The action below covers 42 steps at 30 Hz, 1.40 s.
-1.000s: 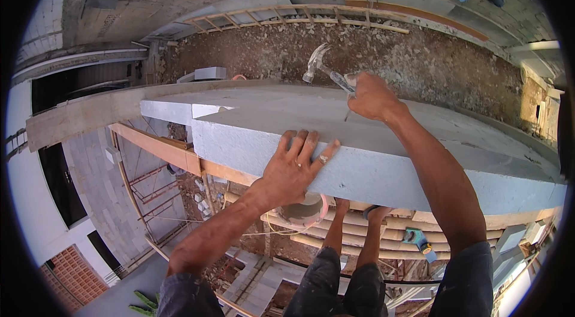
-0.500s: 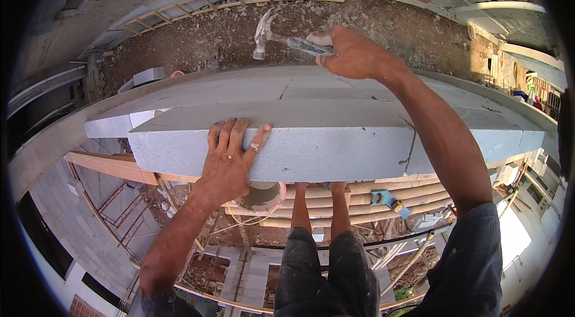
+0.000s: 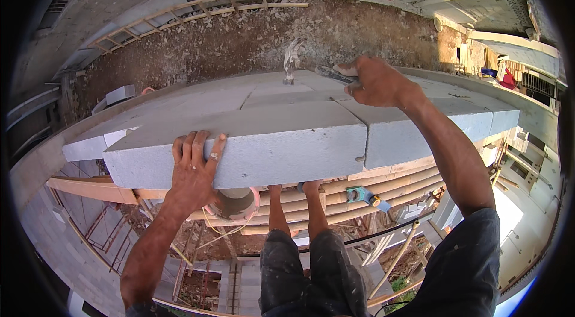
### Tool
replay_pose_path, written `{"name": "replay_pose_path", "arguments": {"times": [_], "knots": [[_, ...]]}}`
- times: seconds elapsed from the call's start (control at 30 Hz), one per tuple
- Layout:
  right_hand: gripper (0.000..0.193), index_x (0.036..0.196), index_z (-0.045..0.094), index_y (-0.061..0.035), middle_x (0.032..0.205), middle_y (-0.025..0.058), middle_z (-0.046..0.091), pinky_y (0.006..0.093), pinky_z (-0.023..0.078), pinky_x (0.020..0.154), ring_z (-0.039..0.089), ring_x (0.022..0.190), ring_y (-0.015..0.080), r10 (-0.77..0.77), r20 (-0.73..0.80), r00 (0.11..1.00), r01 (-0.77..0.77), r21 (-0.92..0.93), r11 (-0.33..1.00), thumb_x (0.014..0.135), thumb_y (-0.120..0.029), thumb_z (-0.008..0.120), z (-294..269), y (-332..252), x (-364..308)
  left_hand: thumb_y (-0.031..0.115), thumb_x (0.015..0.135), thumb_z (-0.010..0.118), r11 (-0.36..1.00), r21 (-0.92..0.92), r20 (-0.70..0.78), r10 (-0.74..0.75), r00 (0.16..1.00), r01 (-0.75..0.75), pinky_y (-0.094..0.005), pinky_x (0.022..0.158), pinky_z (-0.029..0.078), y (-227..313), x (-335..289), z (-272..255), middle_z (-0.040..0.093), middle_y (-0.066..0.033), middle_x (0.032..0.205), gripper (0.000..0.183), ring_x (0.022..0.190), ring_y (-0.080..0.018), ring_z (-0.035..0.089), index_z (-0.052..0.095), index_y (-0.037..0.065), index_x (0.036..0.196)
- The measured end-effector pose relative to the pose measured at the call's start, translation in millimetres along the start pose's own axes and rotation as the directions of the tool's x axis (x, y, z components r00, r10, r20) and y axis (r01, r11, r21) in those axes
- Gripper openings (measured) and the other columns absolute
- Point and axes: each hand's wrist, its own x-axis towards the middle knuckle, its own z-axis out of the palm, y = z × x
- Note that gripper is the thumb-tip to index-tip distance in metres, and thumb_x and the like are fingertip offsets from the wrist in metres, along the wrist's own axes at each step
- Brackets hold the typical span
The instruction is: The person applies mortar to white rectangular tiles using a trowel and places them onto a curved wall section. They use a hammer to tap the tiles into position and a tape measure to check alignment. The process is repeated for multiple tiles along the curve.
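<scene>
The left hand (image 3: 194, 164), fingers spread, lies over the near edge of a pale grey block (image 3: 269, 150), set in the wall before the wearer, left of a dark joint (image 3: 366, 139); farther off, the right hand (image 3: 383, 82) is curled around a claw hammer (image 3: 291, 61). Good practice would be to steady the block and strike squarely, well clear of the left fingers. The handle's end is hidden, its neck indistinct, and whether the head touches the wall cannot be told.

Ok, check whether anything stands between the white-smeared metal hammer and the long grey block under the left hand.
Nothing visible does: the left hand rests on the block, well left of the hammer.
</scene>
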Motion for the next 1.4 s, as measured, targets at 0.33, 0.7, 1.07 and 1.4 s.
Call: {"name": "replay_pose_path", "arguments": {"times": [0.33,0.7,1.07,1.4], "knots": [[0.046,0.12,0.059,0.0071,0.104,0.0298,0.064,0.0407,0.047,0.095,0.061,0.107,0.0387,-0.059,0.078,0.995,0.058,0.012,0.998,0.083,-0.02,0.064,21,-5,22,0.028,0.047,0.09,0.999,0.019,0.007,0.031,0.999,-0.031,-0.0625,0.104,0.025,0,3,-5,0.033,-0.0257,0.135,0.116,0.126,-0.0456,0.034,0.031,0.004,0.145],[0.047,0.119,0.058,0.0094,0.106,0.0304,0.063,0.0431,0.047,0.092,0.062,0.102,0.0384,-0.059,-0.043,0.997,0.062,0.088,0.994,0.081,-0.019,0.062,18,-12,22,0.03,0.047,0.09,0.997,0.079,0.013,0.02,1.0,-0.021,-0.0623,0.105,0.025,3,2,-3,0.032,-0.0257,0.135,0.117,0.127,-0.0459,0.033,0.03,0.003,0.144],[0.042,0.107,0.055,0.0137,0.102,0.0302,0.064,0.0442,0.05,0.088,0.064,0.097,0.0404,-0.05,-0.042,0.998,0.056,0.155,0.986,0.077,-0.015,0.059,4,-15,30,0.034,0.053,0.089,0.995,0.098,0.016,-0.029,0.999,0.027,-0.0618,0.108,0.022,6,0,-1,0.03,-0.0267,0.136,0.116,0.128,-0.0468,0.031,0.028,0.002,0.146],[0.05,0.124,0.055,0.0084,0.107,0.0274,0.065,0.0441,0.048,0.093,0.063,0.101,0.0405,-0.078,-0.108,0.991,0.086,0.072,0.994,0.087,-0.024,0.062,15,-8,5,0.02,0.05,0.086,0.988,0.155,-0.012,-0.021,1.0,0.023,-0.0602,0.11,0.021,9,4,-1,0.031,-0.028,0.137,0.116,0.13,-0.0457,0.031,0.027,-0.001,0.147]]}}
